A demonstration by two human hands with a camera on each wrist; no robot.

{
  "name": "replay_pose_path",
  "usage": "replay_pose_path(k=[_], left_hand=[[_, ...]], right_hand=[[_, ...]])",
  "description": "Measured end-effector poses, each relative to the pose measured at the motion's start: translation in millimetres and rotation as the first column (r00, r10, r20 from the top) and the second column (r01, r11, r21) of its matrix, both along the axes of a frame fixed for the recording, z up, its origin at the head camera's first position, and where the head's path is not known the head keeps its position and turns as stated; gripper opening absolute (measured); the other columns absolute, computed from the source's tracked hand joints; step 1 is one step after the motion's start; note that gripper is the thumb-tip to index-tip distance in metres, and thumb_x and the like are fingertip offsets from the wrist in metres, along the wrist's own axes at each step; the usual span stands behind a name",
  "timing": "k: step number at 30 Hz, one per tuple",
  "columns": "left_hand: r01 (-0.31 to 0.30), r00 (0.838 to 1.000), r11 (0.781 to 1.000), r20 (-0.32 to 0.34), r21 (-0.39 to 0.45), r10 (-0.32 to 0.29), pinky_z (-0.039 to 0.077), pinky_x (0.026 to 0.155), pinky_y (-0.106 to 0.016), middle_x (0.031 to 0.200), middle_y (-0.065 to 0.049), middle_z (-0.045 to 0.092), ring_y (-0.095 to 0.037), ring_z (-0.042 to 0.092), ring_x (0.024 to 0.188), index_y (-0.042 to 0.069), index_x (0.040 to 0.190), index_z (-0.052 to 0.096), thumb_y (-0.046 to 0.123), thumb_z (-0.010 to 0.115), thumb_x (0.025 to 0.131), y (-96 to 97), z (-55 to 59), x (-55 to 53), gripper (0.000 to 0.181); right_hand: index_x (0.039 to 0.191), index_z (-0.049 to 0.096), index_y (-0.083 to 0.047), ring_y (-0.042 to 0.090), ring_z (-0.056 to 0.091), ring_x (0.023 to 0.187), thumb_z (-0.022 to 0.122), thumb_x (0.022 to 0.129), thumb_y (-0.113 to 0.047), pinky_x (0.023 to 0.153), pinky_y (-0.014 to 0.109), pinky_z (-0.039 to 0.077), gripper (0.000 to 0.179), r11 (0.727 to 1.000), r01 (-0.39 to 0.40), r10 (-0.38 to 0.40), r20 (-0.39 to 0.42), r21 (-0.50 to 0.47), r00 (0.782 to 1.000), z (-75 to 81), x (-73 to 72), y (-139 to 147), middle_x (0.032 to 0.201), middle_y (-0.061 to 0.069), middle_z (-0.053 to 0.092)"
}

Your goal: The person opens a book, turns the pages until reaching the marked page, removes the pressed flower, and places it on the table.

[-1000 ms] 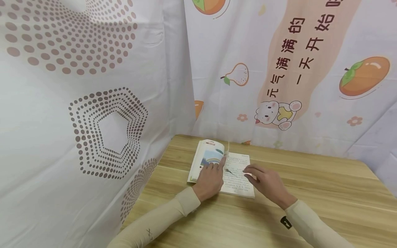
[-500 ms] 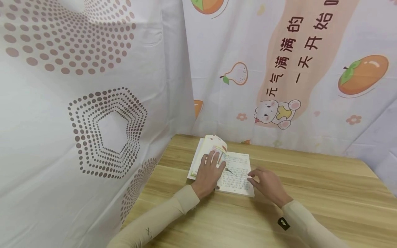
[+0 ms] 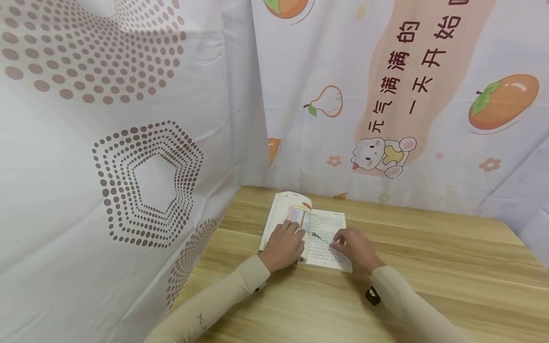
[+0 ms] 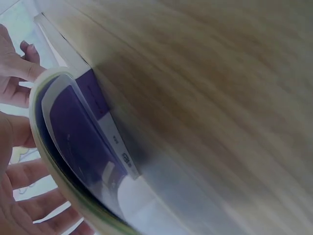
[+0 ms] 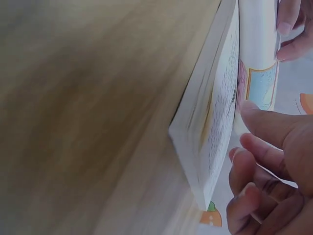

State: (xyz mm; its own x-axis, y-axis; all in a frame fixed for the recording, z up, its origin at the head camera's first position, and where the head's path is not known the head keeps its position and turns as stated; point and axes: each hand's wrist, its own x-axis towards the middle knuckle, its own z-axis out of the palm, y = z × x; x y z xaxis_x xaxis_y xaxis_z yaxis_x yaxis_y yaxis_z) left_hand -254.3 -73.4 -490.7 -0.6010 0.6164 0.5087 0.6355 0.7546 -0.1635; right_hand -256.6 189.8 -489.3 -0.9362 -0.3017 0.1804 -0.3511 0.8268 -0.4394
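Note:
An open book (image 3: 328,262) lies on the wooden table, its right page covered in printed text and its left pages (image 3: 280,209) bulging upward, with a coloured picture on them. My left hand (image 3: 282,245) rests on the lower part of the left page, near the fold. In the left wrist view its fingers are spread over the curved pages, and the book's purple and white spine (image 4: 100,100) shows below. My right hand (image 3: 355,247) is over the right page, fingers loosely bent. The right wrist view shows nothing between its thumb and fingers (image 5: 243,161).
The wooden table (image 3: 429,247) extends to the right of the book. A white dotted curtain (image 3: 240,119) stands close on the left, and a printed fruit curtain (image 3: 300,143) hangs behind the table. A black buckle (image 3: 372,295) sits by the right sleeve.
Pages lifted near the fold have settled onto the left side, showing a different picture. My left hand has slid slightly down and left; my right hand has moved left over the text page.

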Motion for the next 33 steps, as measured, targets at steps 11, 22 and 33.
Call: replay_pose_path(k=[11,22,33], left_hand=[[0.022,0.996,1.0,0.091,-0.014,-0.02,0.057,0.083,-0.037,0.12,-0.012,0.068,-0.028,0.063,0.109,0.008,0.12,0.072,0.026,0.063,0.1,-11.1,-4.7,-4.3,0.028],[0.05,0.996,0.999,0.07,-0.022,-0.048,0.055,0.087,-0.033,0.119,-0.011,0.069,-0.025,0.063,0.106,0.007,0.123,0.072,0.028,0.061,0.101,-18.6,-8.1,-6.5,0.031],[0.058,0.994,0.998,0.092,-0.02,-0.056,0.055,0.089,-0.035,0.12,-0.013,0.068,-0.027,0.063,0.106,0.006,0.123,0.07,0.025,0.059,0.103,-20.4,-7.6,-4.2,0.03]], right_hand=[[0.084,0.074,-0.012,0.013,0.059,0.075,0.08,0.09,-0.015,0.074,0.037,0.053,0.009,1.0,0.005,-0.004,0.114,-0.016,0.993,-3.5,-17.8,-12.4,0.08,-0.005,0.067],[0.085,0.072,-0.014,0.013,0.057,0.073,0.08,0.091,-0.024,0.07,0.034,0.05,0.014,0.999,0.006,0.001,0.157,-0.048,0.988,-9.5,-26.9,-12.3,0.08,-0.005,0.066],[0.084,0.075,-0.013,0.009,0.06,0.074,0.076,0.093,-0.015,0.074,0.035,0.053,0.01,0.999,-0.01,0.015,0.142,-0.033,0.99,-12.6,-30.1,-18.4,0.081,-0.007,0.069]])
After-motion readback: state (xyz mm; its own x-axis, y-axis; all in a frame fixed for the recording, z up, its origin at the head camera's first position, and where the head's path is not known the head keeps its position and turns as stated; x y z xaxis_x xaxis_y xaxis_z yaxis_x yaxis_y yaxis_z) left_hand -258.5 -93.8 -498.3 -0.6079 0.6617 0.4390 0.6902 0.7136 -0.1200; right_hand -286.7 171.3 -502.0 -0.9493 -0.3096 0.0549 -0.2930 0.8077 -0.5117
